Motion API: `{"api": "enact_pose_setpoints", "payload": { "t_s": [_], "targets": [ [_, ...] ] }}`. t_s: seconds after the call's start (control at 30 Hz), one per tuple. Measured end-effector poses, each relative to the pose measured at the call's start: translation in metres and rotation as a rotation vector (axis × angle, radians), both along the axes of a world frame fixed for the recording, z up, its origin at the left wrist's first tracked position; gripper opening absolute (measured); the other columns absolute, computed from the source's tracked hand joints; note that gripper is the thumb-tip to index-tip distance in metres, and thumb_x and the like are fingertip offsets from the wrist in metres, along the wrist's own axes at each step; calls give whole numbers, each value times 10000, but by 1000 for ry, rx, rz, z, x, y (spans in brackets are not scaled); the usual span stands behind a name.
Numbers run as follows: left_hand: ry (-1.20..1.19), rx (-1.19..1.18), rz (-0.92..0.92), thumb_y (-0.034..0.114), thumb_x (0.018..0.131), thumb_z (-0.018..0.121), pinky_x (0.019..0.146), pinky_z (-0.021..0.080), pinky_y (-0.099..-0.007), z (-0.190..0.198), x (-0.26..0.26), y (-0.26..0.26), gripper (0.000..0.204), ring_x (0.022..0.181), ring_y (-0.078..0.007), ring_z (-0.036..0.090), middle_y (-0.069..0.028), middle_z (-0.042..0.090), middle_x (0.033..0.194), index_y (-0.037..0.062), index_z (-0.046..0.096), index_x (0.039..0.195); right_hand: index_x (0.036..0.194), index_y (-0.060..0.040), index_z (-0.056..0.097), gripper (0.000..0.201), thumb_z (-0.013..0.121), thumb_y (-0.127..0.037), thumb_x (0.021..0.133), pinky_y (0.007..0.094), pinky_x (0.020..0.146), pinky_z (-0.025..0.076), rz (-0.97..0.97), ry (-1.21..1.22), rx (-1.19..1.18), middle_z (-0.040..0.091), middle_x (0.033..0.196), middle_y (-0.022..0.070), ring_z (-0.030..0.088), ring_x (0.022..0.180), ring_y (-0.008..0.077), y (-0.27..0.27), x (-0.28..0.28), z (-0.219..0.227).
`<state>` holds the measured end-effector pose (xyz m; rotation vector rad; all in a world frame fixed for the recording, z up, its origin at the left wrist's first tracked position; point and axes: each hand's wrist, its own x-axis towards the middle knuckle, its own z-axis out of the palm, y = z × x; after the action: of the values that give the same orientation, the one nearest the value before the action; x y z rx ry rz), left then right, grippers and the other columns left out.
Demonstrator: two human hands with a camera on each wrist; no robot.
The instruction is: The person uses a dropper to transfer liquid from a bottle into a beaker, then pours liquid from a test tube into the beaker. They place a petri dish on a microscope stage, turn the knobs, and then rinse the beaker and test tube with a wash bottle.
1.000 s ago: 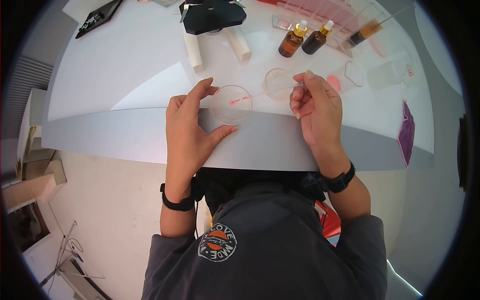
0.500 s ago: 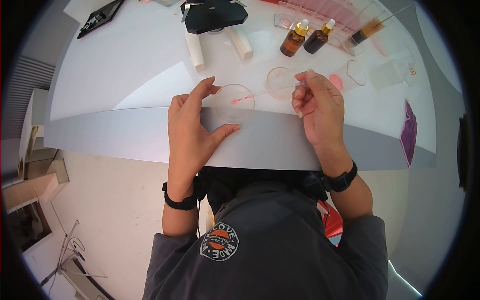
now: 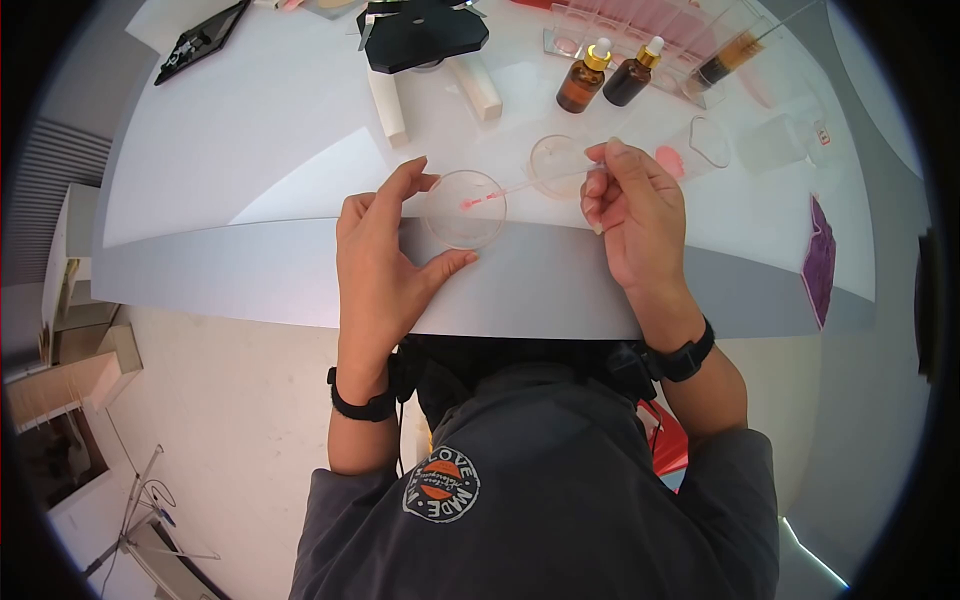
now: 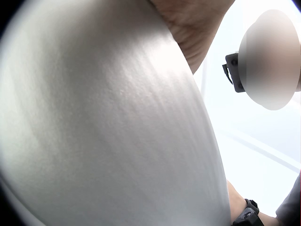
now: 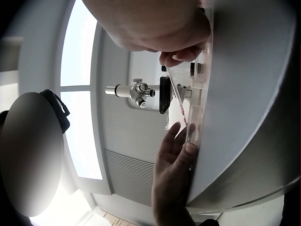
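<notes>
My left hand point(image 3: 383, 240) holds a clear petri dish point(image 3: 450, 232) at the table's front edge, fingertips at its left rim and thumb at its near rim. My right hand point(image 3: 642, 215) pinches a thin clear pipette point(image 3: 540, 180) between thumb and fingers. The pipette slants down to the left, its tip over the dish, with pink-red liquid in its lower end. In the right wrist view, the pipette point(image 5: 178, 94) runs down to the dish beside the left hand point(image 5: 170, 174). A second round dish point(image 3: 552, 152) lies behind the pipette. The left wrist view shows mostly the table edge point(image 4: 117, 122).
Two amber dropper bottles point(image 3: 581, 86) stand behind, before a clear rack point(image 3: 640, 30) of pink tubes. A microscope point(image 3: 425, 45) is at the back centre. A clear beaker with pink liquid point(image 3: 669, 160) lies right, near a purple cloth point(image 3: 819, 265). A phone-like dark device point(image 3: 203, 42) sits far left.
Both hands keep their hold on the dish and the pipette and have hardly moved. The whole head view shifts slightly.
</notes>
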<state>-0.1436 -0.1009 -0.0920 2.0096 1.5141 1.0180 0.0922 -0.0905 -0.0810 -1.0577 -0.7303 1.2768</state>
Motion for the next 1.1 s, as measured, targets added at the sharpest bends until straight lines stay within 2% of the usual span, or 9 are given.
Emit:
{"api": "enact_pose_setpoints", "payload": {
  "t_s": [0.53,0.8,0.9,1.0,1.1],
  "targets": [
    [10,1,-6,167,550,915,919,447,-372,1,-2,0,880,950,-254,511,-3,682,1178,83,545,1343,983,24,653,263,604,-234,1001,246,546,408,-5,29,6,602,722,44,532,609,115,-1,-1,3],
    [-17,15,-17,97,548,904,896,467,-378,2,-2,-1,892,1000,-271,525,-38,676,1199,81,534,1360,988,29,646,269,605,-237,989,267,544,407,-31,101,70,596,709,64,536,605,142,-15,21,38],
    [-10,2,-10,83,548,902,884,478,-374,3,0,-1,900,1018,-263,523,-40,674,1209,84,530,1367,990,39,636,278,575,-232,993,274,539,394,-194,26,201,590,697,72,533,605,152,-23,46,63],
    [-2,-7,-6,86,549,904,887,475,-372,2,2,-1,907,1019,-259,518,-42,672,1219,87,524,1373,986,58,627,282,569,-218,988,277,525,372,-365,-72,383,573,670,70,514,589,148,-24,93,88],
    [8,-30,5,85,552,903,889,472,-369,3,4,-1,909,1022,-260,518,-42,673,1218,89,519,1377,981,59,633,246,574,-180,977,257,519,370,-526,-305,426,574,670,69,515,583,144,-26,128,99]
  ]
}}
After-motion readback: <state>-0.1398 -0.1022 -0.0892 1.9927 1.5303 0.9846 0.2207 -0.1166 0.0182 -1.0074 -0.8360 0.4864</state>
